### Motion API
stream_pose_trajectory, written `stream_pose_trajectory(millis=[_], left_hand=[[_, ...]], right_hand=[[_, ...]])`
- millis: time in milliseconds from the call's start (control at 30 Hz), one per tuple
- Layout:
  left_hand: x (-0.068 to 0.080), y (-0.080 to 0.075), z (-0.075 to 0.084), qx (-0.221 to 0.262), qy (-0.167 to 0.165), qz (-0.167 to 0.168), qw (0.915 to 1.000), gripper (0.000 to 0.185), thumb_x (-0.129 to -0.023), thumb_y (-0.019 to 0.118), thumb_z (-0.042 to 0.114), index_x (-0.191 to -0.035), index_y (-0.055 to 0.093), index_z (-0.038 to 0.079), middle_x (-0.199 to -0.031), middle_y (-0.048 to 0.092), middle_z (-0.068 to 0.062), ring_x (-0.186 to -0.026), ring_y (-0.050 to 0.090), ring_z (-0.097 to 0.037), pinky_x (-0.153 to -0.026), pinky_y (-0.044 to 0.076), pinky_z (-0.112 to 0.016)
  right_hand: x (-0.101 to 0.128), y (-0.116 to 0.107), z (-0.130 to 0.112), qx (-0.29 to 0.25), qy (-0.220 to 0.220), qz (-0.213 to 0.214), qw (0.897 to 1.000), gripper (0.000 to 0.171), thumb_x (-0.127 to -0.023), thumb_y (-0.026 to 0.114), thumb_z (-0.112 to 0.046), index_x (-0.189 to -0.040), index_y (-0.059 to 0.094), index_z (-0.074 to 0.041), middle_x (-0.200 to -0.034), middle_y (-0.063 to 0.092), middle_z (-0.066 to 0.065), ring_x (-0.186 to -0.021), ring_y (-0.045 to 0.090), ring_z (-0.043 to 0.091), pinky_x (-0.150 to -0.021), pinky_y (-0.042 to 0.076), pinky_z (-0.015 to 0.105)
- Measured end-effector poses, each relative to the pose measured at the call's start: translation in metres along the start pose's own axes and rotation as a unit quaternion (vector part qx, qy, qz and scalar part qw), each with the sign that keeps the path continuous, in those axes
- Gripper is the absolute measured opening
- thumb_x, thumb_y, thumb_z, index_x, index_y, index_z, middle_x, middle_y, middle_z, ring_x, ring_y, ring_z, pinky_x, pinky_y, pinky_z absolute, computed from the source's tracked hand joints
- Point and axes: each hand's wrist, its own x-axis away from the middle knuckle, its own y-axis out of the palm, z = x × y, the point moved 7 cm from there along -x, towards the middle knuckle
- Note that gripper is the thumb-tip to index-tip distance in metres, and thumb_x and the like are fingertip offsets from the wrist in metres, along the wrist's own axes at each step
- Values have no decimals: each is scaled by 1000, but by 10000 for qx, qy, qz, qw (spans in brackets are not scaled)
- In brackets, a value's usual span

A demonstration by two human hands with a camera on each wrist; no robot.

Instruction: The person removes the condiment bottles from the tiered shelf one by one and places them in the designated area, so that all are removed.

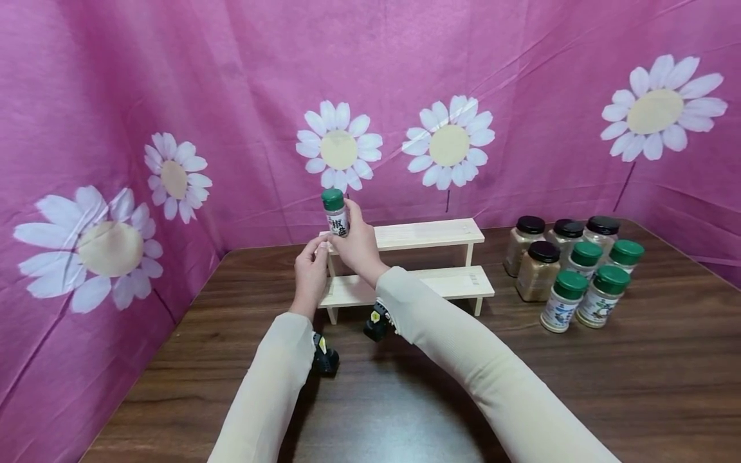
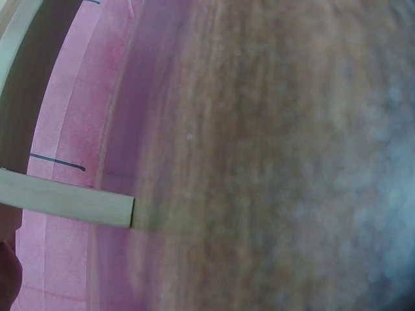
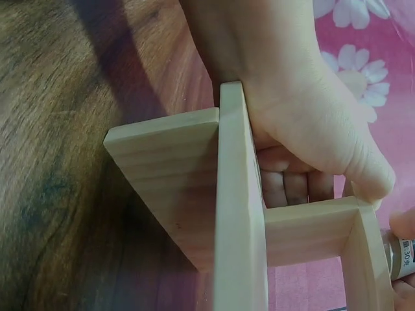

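Observation:
At the left end of a two-tier wooden shelf rack (image 1: 431, 235), my right hand (image 1: 360, 245) grips a seasoning bottle (image 1: 338, 222) with a green cap. The bottle stands upright at the upper board; whether its base touches the wood is hidden. Its label (image 3: 406, 254) and a right-hand finger (image 3: 403, 223) show at the right wrist view's edge. My left hand (image 1: 311, 273) grips the rack's left end just below. In the right wrist view, the left thumb (image 3: 371, 178) lies at the board's corner, with the other fingers curled behind. The left wrist view shows mostly blurred tabletop.
On the right of the brown table (image 1: 405, 411) stand several black-lidded jars (image 1: 538, 273) and several green-capped bottles (image 1: 603, 297), grouped closely. A pink cloth (image 1: 255, 77) with white flowers hangs behind and at the sides. Black wrist cameras (image 1: 325, 357) hang under both sleeves.

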Motion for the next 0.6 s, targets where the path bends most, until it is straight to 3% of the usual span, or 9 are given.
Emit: stream_pose_trajectory(millis=[333,500,600], left_hand=[[-1,0,0,-81,1,-22,10000,25,-94,50,14,-112,66,8,-119,62,-7,-99,49,-12,-86,38,-29],[1,-1,1,-153,-26,-11,9999,25,-94,50,15,-113,67,11,-106,64,-9,-72,44,-11,-66,36,-24],[1,-2,0,-187,-63,1,9998,25,-94,50,15,-113,67,12,-103,63,-9,-66,39,-11,-62,34,-23]], right_hand=[[0,-3,-2,-37,2,25,10000,72,-78,71,-8,-139,35,-18,-120,61,15,-104,59,30,-91,46,41],[0,-4,0,-170,55,41,9998,70,-79,68,-5,-139,35,-18,-122,60,13,-107,58,29,-92,45,40],[1,-4,0,-330,-17,25,9995,69,-80,65,-4,-140,35,-18,-124,59,12,-107,57,27,-92,45,40]])
